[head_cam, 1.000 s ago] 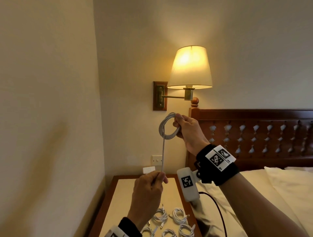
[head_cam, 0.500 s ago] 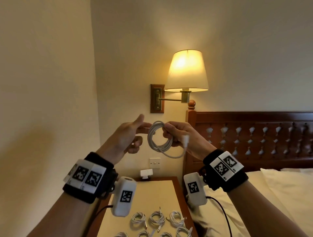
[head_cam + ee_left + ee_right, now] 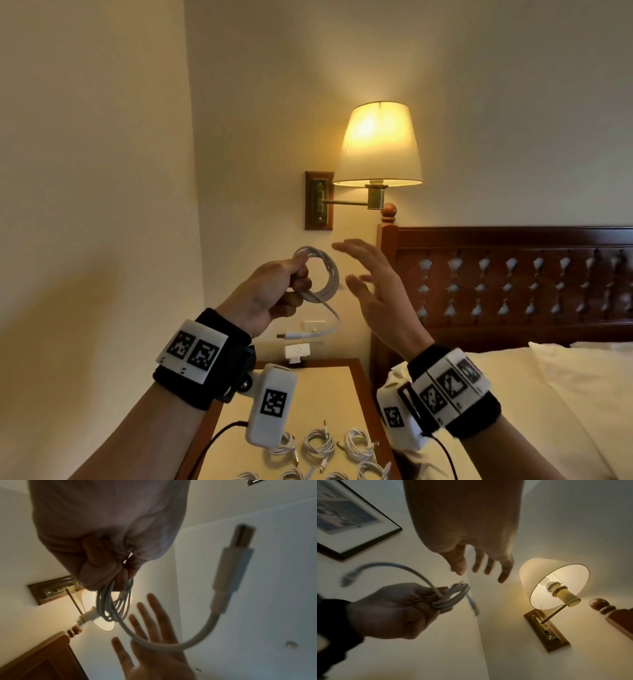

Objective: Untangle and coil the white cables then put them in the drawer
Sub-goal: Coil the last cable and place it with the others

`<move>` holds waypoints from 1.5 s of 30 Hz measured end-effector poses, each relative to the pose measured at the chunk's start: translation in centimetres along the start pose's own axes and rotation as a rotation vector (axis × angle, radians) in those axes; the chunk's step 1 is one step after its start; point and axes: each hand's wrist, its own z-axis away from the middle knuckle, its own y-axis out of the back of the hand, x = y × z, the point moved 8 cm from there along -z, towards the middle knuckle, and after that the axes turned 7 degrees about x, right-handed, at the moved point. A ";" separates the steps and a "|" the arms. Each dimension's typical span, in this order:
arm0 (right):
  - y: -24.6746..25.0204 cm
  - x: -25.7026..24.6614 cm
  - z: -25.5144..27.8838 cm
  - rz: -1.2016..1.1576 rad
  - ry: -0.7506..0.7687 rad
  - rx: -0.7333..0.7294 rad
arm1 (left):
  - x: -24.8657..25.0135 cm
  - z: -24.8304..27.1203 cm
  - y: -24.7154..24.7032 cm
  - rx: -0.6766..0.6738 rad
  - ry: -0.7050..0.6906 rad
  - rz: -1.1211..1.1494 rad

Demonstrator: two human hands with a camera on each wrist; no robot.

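Note:
My left hand point(image 3: 277, 291) is raised in front of the wall and grips a coiled white cable point(image 3: 325, 277) by its left side. A short tail with a USB plug point(image 3: 294, 335) hangs below the coil. In the left wrist view the coil point(image 3: 109, 601) dangles from my curled fingers and the plug point(image 3: 235, 555) swings close to the camera. My right hand point(image 3: 373, 287) hovers just right of the coil with fingers spread, touching nothing. The right wrist view shows its fingers point(image 3: 481, 565) straight above the coil point(image 3: 452, 597). Several coiled white cables point(image 3: 318, 445) lie on the nightstand point(image 3: 339, 390).
A lit wall lamp point(image 3: 376, 144) hangs above the hands. A dark wooden headboard point(image 3: 513, 274) and a bed with white linen point(image 3: 565, 394) fill the right. A white charger point(image 3: 297, 352) is plugged in behind the nightstand. The side wall is close on the left.
The coil passed from my right hand to my left hand. My right hand let go and opened beside it. The loose end now hangs as a short tail.

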 end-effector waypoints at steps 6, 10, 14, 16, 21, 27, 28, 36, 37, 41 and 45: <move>0.3 -3.2 3.8 -0.082 0.265 -0.033 | 0.0 -0.6 0.9 0.063 -0.017 0.064; 0.8 -1.5 4.1 -0.409 0.005 0.079 | -0.1 -0.5 0.7 0.074 -0.023 0.119; 0.9 3.0 4.4 -0.779 -0.480 0.328 | -0.2 0.1 0.0 0.050 -0.034 0.163; 0.5 4.8 4.6 -0.827 -0.693 0.355 | -0.4 0.4 -0.6 0.017 -0.043 0.161; 0.2 5.2 2.7 -0.468 -0.702 0.088 | -0.7 1.0 -1.5 -0.081 -0.058 0.114; 1.0 3.3 0.7 -0.251 -0.468 -0.096 | -1.4 0.8 -0.9 -0.114 -0.025 0.240; 1.0 3.3 0.7 -0.246 -0.469 -0.105 | -1.5 0.8 -0.8 -0.119 -0.019 0.267; 0.7 2.8 0.0 -0.288 -0.442 -0.100 | -3.8 0.2 -1.5 -0.169 0.102 0.339; 0.5 2.7 0.0 -0.251 -0.455 -0.155 | -4.0 0.2 -1.4 -0.170 0.119 0.362; -0.3 2.1 0.0 -0.195 -0.461 -0.287 | -4.2 0.1 -1.2 -0.185 0.147 0.439; -1.1 2.0 -0.1 -0.375 -0.526 -0.190 | -4.2 -0.1 -1.8 -0.163 0.118 0.386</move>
